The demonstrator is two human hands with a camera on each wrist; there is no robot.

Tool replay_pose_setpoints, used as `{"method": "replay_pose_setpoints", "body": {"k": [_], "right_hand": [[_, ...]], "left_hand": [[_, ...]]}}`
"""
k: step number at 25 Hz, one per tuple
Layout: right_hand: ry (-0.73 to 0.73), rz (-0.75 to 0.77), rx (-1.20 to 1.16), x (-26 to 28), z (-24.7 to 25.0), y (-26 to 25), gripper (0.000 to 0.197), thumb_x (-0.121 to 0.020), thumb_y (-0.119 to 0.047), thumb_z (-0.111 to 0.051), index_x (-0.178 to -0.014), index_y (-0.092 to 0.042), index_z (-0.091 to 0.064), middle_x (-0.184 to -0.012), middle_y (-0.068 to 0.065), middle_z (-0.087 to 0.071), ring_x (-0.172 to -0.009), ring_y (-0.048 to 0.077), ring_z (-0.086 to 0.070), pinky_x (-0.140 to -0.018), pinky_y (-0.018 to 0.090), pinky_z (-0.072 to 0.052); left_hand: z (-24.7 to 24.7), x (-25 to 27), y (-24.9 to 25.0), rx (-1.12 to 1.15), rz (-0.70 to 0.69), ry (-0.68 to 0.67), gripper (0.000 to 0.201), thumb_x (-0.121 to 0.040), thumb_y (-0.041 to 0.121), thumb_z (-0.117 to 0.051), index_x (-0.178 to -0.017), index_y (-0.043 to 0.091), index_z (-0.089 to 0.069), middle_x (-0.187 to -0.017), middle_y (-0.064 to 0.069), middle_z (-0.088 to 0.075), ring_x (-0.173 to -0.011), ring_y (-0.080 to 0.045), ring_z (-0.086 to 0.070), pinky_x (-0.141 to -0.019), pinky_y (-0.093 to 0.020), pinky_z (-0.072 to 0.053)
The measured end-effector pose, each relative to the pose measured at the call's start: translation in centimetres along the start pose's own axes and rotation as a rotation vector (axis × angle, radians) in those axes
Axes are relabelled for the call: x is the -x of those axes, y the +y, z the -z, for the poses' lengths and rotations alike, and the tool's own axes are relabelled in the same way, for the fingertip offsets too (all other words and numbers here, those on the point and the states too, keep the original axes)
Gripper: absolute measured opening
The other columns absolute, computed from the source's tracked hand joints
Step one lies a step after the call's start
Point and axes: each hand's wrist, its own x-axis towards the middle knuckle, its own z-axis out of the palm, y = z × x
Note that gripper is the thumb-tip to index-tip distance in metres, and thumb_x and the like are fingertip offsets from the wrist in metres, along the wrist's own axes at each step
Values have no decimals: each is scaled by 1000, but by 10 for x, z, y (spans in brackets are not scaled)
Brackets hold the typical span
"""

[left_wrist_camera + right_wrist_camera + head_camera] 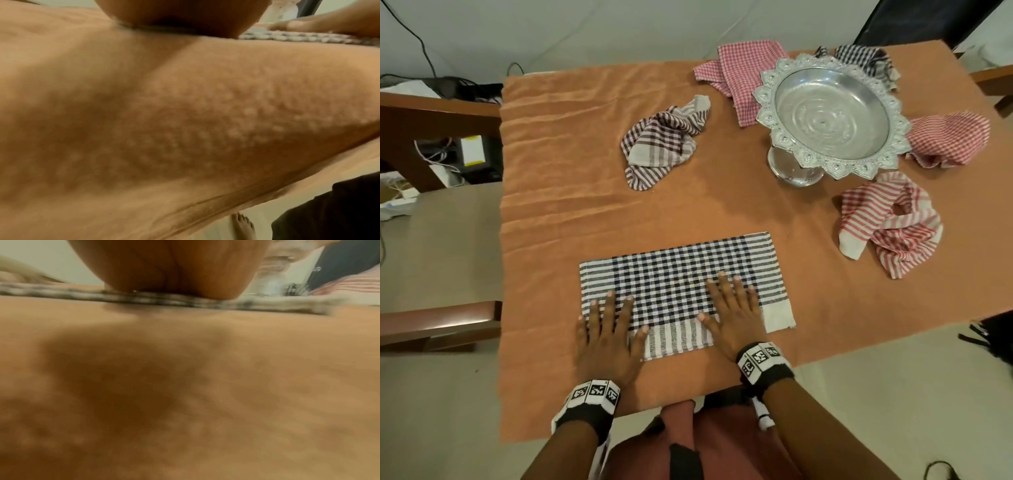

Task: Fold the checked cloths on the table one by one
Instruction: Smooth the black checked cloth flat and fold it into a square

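A black-and-white checked cloth [674,274] lies flat as a rectangle near the table's front edge. My left hand [607,329] presses flat on its near left corner, fingers straight and spread. My right hand [734,308] presses flat on its near right part, fingers straight. In the left wrist view the palm [185,14] rests on the cloth's edge [287,36]; the right wrist view shows the palm [174,264] on the cloth's blurred edge [257,303]. A crumpled brown checked cloth [664,140] lies mid-table. Further crumpled cloths lie at the right: pink checked [739,72], red-striped [890,222], red checked [952,138], dark checked [866,60].
An orange towel [558,164] covers the table. A silver footed bowl [832,116] stands at the back right among the cloths. A wooden chair [431,212] is at the left. My lap [688,445] is below the front edge.
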Motion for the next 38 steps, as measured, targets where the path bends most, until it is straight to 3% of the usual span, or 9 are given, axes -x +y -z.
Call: {"method": "replay_pose_setpoints", "body": {"k": [3, 10, 13, 17, 21, 27, 31, 35, 38], "right_hand": [[-32, -170, -2, 11, 14, 45, 81, -81, -73, 3, -148, -29, 19, -150, -6, 32, -138, 17, 32, -111, 36, 26], [-89, -187, -50, 7, 21, 45, 92, -78, -79, 2, -150, -25, 15, -149, -3, 32, -142, 20, 26, -110, 39, 23], [54, -198, -133, 10, 29, 29, 74, -92, -58, -30, -152, -15, -18, -161, 8, -3, -148, 28, -1, -118, 41, 2], [197, 30, -242, 17, 36, -30, 42, -95, -38, -44, -126, -13, -59, -121, 6, -60, -116, 26, -50, -98, 38, -39], [-89, 275, -225, 16, 32, -83, 34, -99, -32, -44, -118, -10, -61, -108, 6, -64, -101, 23, -58, -84, 39, -48], [-147, 270, -205, 12, 24, -105, 40, -97, -33, -45, -129, -11, -55, -112, 7, -60, -100, 24, -58, -80, 34, -47], [-142, 231, -333, 12, 36, -114, 44, -98, -41, -44, -126, -9, -55, -107, 9, -66, -97, 25, -61, -83, 40, -50], [-128, 117, -651, 13, 47, -124, 53, -96, -45, -49, -139, -14, -47, -121, 9, -65, -110, 21, -60, -93, 34, -47], [-92, 2, -706, 13, 46, -118, 43, -90, -28, -63, -128, -10, -58, -92, 9, -71, -89, 22, -66, -80, 34, -52]], "left_hand": [[2, 1, -9, -28, 40, 7, 71, -89, 68, -12, -152, 35, -8, -160, 1, 4, -148, -27, 2, -117, -46, 9], [8, -4, -8, 12, 8, -78, 78, -82, 72, 1, -151, 35, 4, -158, -1, 19, -146, -27, 17, -116, -47, 14], [22, 2, -8, 144, 62, -15, 73, -87, 60, -25, -152, 26, -21, -161, -8, 1, -147, -32, 2, -117, -51, -2], [40, 21, -10, 348, 175, 92, 56, -92, 31, -56, -143, 16, -39, -159, -12, -14, -143, -33, -21, -110, -49, -30], [42, 27, -9, 608, 269, 88, 53, -90, 29, -58, -139, 15, -44, -150, -10, -33, -132, -30, -39, -103, -42, -39], [47, 20, -20, 1014, 507, 77, 60, -83, 25, -64, -137, 7, -44, -128, -9, -57, -118, -31, -54, -96, -40, -45], [60, 23, -13, 1057, 398, 100, 48, -88, 7, -62, -133, 12, -49, -115, -7, -65, -104, -23, -61, -80, -28, -45], [73, 22, 12, 1213, 209, -113, 74, -94, 9, -57, -150, 30, -13, -114, 3, -61, -104, -9, -58, -77, -17, -45], [68, 12, 21, 1390, 142, -288, 92, -87, -14, -50, -145, 43, -8, -116, -2, -67, -103, -11, -65, -76, -22, -51]]}}
